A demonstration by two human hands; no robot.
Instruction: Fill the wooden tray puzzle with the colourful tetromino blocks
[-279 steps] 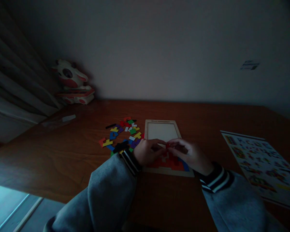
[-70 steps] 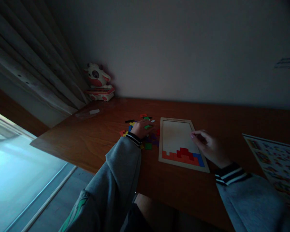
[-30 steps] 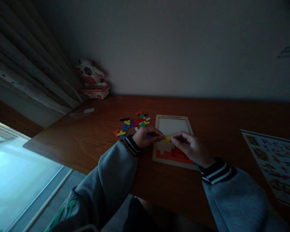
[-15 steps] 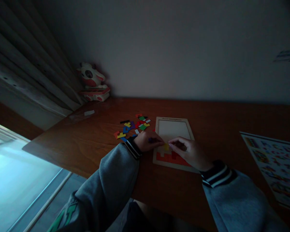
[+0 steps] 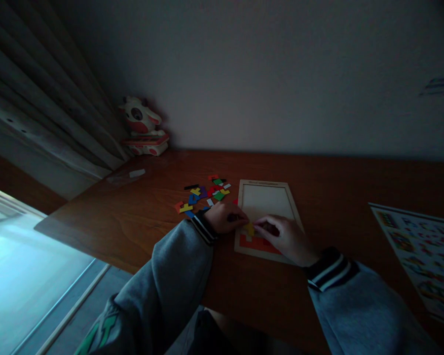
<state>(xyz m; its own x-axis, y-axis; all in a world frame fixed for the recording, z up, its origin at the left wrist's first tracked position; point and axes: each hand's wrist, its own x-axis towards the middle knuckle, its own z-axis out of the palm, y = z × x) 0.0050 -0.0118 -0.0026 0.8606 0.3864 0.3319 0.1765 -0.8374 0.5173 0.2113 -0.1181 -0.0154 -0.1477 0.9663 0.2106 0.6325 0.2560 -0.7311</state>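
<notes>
A yellow puzzle piece (image 5: 250,229) is pinched between my two hands, over the lower left of a wooden puzzle board (image 5: 294,209). My left hand (image 5: 227,217) has its thumb and finger closed at the piece's left side. From the right, my right hand (image 5: 286,238) grips the piece's other side with its fingertips. Below the hands, red puzzle pieces (image 5: 266,245) lie along the bottom of the board's frame. The upper part of the board shows its pale base. My fingers hide part of the yellow piece.
Several loose coloured pieces (image 5: 194,198) lie in a scatter left of the board. A printed sheet (image 5: 422,256) rests on the table at the right. A toy cow with a keyboard (image 5: 144,128) stands in the back left corner, near a curtain (image 5: 48,93).
Both hands have shifted slightly left and the yellow piece has moved left and a little down with them. More of the piece shows between the fingers now.
</notes>
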